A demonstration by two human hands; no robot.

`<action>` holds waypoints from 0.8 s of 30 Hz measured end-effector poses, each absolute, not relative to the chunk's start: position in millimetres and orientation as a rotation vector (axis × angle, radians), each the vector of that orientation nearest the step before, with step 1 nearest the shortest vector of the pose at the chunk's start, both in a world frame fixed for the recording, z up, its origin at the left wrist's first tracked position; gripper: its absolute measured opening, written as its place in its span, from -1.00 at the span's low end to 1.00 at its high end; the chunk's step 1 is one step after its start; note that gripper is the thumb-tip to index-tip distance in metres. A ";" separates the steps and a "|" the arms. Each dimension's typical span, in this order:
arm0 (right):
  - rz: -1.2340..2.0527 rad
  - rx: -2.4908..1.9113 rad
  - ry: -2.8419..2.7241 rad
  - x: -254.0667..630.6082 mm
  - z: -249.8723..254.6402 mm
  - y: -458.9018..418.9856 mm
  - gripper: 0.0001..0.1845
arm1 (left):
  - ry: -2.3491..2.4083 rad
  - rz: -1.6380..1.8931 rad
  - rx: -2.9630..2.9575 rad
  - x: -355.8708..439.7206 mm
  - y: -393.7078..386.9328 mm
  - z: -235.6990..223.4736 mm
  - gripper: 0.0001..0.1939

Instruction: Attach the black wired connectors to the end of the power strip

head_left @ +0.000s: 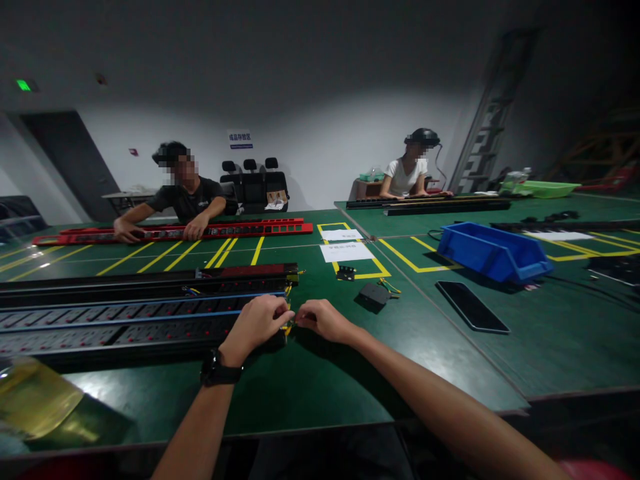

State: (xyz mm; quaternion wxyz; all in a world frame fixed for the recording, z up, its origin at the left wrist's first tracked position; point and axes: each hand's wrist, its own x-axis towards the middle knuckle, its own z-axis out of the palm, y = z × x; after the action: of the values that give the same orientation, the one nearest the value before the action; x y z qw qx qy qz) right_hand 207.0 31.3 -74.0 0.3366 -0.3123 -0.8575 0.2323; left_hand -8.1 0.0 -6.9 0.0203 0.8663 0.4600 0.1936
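Long black power strips [165, 330] with rows of sockets and small red parts lie side by side at the left, and yellow-green wires [289, 328] stick out of their right ends. My left hand [257, 323], with a black watch on the wrist, rests over the end of the nearest strips, thumb and fingers pinched at these wires. Just right of it, my right hand [323, 319] is closed in a pinch, fingertips almost meeting the left thumb. Whatever sits between the right fingertips is too small to make out.
A black box-shaped part [373, 297] with yellow wires, a small black part [346, 273], a phone [471, 307] and a blue bin [493, 253] stand to the right. A yellowish bottle [40, 400] is at the near left. Across the table, two people work; one handles a red rail [280, 228].
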 end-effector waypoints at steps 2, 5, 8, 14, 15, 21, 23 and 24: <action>0.615 -0.814 -2.227 207.2 -75.3 31.7 -0.91 | 1.437 0.586 2.696 -7.4 -1.0 -6.3 -0.75; 0.616 -0.804 -2.220 207.6 -78.8 33.2 -0.92 | 1.447 0.587 2.691 -6.5 -2.7 -5.1 -0.74; 0.605 -0.800 -2.224 207.8 -80.1 33.8 -0.92 | 1.478 0.566 2.679 -5.9 -3.5 -4.7 -0.73; 0.637 -0.813 -2.230 207.4 -73.7 30.8 -0.91 | 1.541 0.506 2.761 -6.1 -3.2 -6.5 -0.71; 0.642 -0.815 -2.232 207.2 -72.8 30.4 -0.91 | 1.546 0.507 2.757 -6.4 -3.3 -6.5 -0.72; 0.651 -0.823 -2.231 206.5 -71.2 29.5 -0.90 | 1.587 0.501 2.702 -7.8 -5.0 -5.4 -0.75; 0.656 -0.827 -2.234 206.8 -70.5 29.3 -0.91 | 1.578 0.512 2.706 -7.8 -5.3 -5.3 -0.76; 0.664 -0.828 -2.236 207.1 -70.0 29.2 -0.91 | 1.569 0.520 2.708 -7.7 -5.4 -5.2 -0.76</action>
State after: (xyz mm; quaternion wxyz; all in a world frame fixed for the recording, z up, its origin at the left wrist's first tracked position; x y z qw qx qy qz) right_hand 207.1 29.2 -70.0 0.3271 -0.3161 -0.8537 0.2537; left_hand -7.7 -5.4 -5.2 -0.0154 0.8534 0.4945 0.1638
